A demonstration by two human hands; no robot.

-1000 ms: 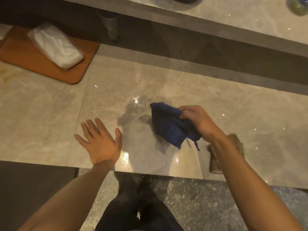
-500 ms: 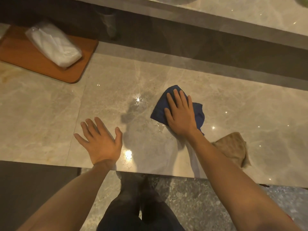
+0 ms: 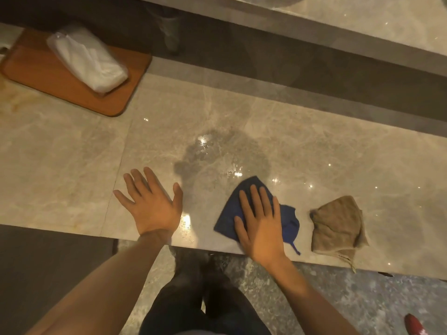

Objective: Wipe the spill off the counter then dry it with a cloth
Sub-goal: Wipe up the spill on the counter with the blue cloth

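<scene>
A blue cloth lies flat on the marble counter near its front edge. My right hand presses on it with straight, spread fingers. A wet, glistening smear of spill spreads across the counter just beyond the cloth and to its left. My left hand rests flat on the counter with fingers spread, left of the wet patch. A crumpled tan cloth lies to the right of the blue one, apart from it.
A wooden board with a plastic-wrapped white pack sits at the back left. A dark recess and a raised marble ledge run along the back. My legs and the stone floor show below the counter edge.
My right hand laid the lifted blue cloth flat on the counter, then dragged it from the far side of the spill toward the front edge. My left hand stayed put.
</scene>
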